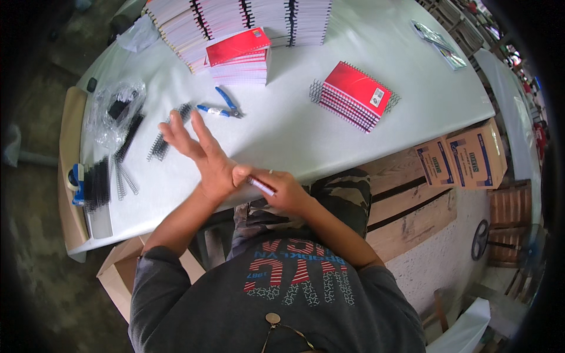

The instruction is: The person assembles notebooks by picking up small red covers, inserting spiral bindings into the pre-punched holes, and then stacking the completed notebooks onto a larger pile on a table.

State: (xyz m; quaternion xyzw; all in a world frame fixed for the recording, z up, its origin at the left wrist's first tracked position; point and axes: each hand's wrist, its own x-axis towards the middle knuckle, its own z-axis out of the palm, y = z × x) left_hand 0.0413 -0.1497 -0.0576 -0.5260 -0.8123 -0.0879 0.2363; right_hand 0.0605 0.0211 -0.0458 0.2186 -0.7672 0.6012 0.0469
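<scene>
My left hand [200, 152] is raised over the white table [282, 129] with fingers spread, holding nothing. Just beyond its fingertips lies a black wire binding spine [168, 130]. My right hand [281, 189] sits at the table's near edge, closed around a thin pale pen-like stick [261, 185] that points toward my left palm. Blue-handled pliers [222, 108] lie on the table past my left hand. A small stack of red-covered spiral notebooks [355, 95] lies tilted to the right.
More notebook stacks [241, 56] and unbound white pads [235, 17] fill the far side. Loose black binding wires [106, 179] and a clear plastic bag [115, 109] sit at the left edge. Cardboard boxes [462, 162] rest on a wooden bench at the right.
</scene>
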